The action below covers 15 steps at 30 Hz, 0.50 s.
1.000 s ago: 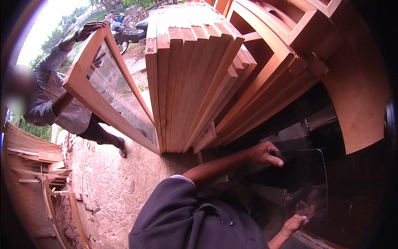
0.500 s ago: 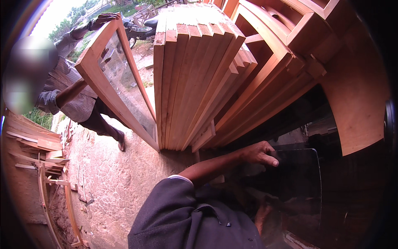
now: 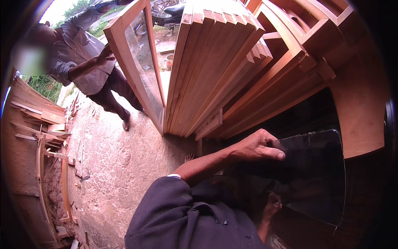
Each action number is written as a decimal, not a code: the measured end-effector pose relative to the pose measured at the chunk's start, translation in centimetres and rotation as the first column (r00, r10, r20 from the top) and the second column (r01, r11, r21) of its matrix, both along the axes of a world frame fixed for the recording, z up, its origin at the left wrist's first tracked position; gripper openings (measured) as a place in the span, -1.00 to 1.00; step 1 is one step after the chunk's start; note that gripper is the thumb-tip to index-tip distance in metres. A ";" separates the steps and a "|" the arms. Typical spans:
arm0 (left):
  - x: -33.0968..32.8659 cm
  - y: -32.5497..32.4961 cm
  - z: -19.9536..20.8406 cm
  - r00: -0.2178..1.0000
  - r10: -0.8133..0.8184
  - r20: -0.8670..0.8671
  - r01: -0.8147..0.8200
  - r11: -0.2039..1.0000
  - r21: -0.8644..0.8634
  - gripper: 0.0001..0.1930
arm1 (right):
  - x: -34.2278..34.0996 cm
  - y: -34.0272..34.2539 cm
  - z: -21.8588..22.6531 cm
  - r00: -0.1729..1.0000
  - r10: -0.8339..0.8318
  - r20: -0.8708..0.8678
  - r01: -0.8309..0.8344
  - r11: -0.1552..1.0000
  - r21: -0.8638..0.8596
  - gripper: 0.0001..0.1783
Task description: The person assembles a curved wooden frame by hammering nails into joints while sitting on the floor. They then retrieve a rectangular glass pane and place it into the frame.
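Observation:
A dark, see-through glass pane (image 3: 315, 174) is held upright in front of my body, to the right. My left hand (image 3: 263, 146) is closed over its upper edge near the corner, with the thumb lying across the near face. Lower down, my right hand (image 3: 272, 203) has its fingers curled at the pane's lower edge, partly lost in shadow. Beyond my left arm, a row of wooden frames (image 3: 207, 70) stands on edge, tightly packed. A glazed wooden sash (image 3: 134, 62) leans at the row's left end.
Another person (image 3: 93, 70) stands at the left beside the sash, one hand close to it. Scrap boards (image 3: 45, 114) and a narrow wooden frame (image 3: 65, 186) lie along the left wall. Larger wooden frames (image 3: 286, 45) rise at the back right, near a curved wooden panel (image 3: 360, 120).
The glass pane and my left hand have shifted slightly to the right and up. My right hand shows more clearly. The other person's lower hand has come away from the sash's glass.

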<state>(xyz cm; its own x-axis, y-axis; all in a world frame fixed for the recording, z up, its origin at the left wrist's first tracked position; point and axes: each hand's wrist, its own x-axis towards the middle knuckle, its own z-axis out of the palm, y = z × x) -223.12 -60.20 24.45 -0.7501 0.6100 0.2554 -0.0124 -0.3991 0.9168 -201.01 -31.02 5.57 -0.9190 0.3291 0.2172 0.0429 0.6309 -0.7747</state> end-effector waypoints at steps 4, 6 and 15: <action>2.5 -3.1 2.2 0.990 0.141 0.012 -0.139 0.987 -0.077 -0.70 | -1.7 -0.7 3.3 0.991 0.129 -0.031 -0.132 0.981 -0.141 -0.74; 4.0 -4.7 3.1 0.980 0.198 -0.002 -0.197 0.975 -0.105 -0.72 | -2.6 -1.5 4.4 0.986 0.162 -0.026 -0.162 0.935 -0.316 -0.72; 12.8 -13.9 4.8 0.885 0.466 0.009 -0.464 0.883 -0.077 -0.76 | -4.9 -7.8 6.4 0.922 0.388 0.014 -0.370 0.889 -0.271 -0.76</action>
